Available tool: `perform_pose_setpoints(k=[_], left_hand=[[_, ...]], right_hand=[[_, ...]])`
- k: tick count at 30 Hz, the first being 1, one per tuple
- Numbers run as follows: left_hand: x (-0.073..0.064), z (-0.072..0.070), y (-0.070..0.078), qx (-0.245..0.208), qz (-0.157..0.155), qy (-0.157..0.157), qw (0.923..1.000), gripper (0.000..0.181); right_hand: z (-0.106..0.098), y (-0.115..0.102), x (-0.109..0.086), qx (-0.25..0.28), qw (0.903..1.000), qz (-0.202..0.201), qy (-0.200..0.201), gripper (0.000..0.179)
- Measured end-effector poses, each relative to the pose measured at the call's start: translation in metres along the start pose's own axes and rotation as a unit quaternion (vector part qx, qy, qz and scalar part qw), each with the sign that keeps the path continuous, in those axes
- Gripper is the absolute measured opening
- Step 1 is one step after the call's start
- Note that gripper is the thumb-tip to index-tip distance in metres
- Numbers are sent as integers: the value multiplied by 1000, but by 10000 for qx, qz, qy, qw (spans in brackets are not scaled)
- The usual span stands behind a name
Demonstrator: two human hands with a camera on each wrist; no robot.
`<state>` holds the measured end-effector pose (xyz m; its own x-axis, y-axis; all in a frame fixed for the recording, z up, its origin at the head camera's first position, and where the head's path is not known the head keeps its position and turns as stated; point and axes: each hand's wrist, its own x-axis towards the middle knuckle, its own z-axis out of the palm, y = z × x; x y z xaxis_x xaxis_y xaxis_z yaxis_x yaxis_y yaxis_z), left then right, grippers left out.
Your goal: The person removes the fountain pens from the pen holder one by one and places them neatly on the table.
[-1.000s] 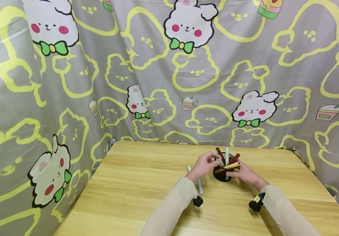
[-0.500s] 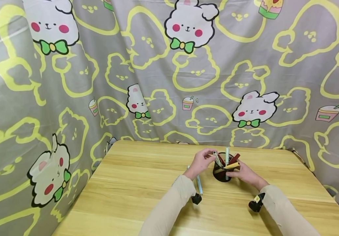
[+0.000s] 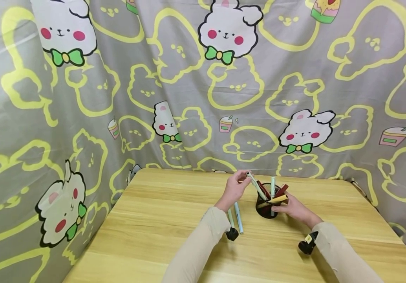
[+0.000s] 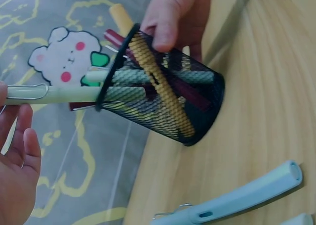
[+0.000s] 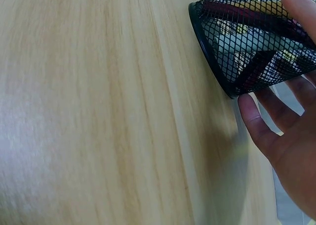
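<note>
My left hand pinches a pale green pen near its clip end. The other end of that pen is still inside a black mesh pen holder, past its rim. My right hand grips the holder from the right side, thumb and fingers about the mesh, as the right wrist view also shows. Inside the holder lean a yellow pen, dark red pens and another pale green pen.
On the wooden table, left of the holder, lie a light blue pen and a pale green pen, partly behind the left wrist. A patterned curtain hangs along the table's back and left edges.
My left hand has moved up and left from the holder, drawing the pale green pen partway out at a slant. The right hand keeps its place on the holder.
</note>
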<state>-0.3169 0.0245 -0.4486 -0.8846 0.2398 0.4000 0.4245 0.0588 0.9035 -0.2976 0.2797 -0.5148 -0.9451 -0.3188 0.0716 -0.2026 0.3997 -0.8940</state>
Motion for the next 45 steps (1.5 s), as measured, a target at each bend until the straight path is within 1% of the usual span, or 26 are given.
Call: perform_pose_setpoints(k=[4, 8, 10, 11, 15, 17, 22, 25, 30, 40, 45], left_hand=[[2, -6, 3, -195, 0, 197, 9996, 22], [3, -13, 7, -352, 30, 402, 9986, 24], [2, -19, 16, -424, -16, 474, 9980, 24], [1, -22, 21, -476, 15, 506, 9976, 24], [-4, -37, 41, -676, 9, 485, 9965, 27], [-5, -44, 41, -726, 5, 521, 9960, 28], [-8, -61, 37, -550, -246, 673, 9959, 28], [-11, -71, 33, -462, -377, 674, 9959, 28], [-17, -85, 26, -430, -509, 667, 9955, 27], [-28, -101, 14, -385, -763, 627, 9944, 22], [-31, -108, 9, -414, -865, 588, 9936, 25]], right_hand=[[-1, -1, 0, -62, 9999, 128, -28, 85], [-2, -2, 0, -74, 9998, 187, -15, 87], [-2, -2, 0, -84, 9998, 175, -2, 85], [-2, -3, 0, -74, 9998, 186, 1, 84], [-2, -3, 0, -112, 9997, 231, -1, 85], [-2, -4, 0, -120, 9995, 292, 1, 88], [-2, -4, 1, -116, 9995, 286, 14, 85], [-1, -4, 1, -133, 9996, 262, 13, 83], [-2, -4, 1, -252, 9993, 263, 3, 86], [0, -3, 1, -160, 9996, 206, -50, 81], [1, -2, 2, -184, 9995, 243, -15, 84]])
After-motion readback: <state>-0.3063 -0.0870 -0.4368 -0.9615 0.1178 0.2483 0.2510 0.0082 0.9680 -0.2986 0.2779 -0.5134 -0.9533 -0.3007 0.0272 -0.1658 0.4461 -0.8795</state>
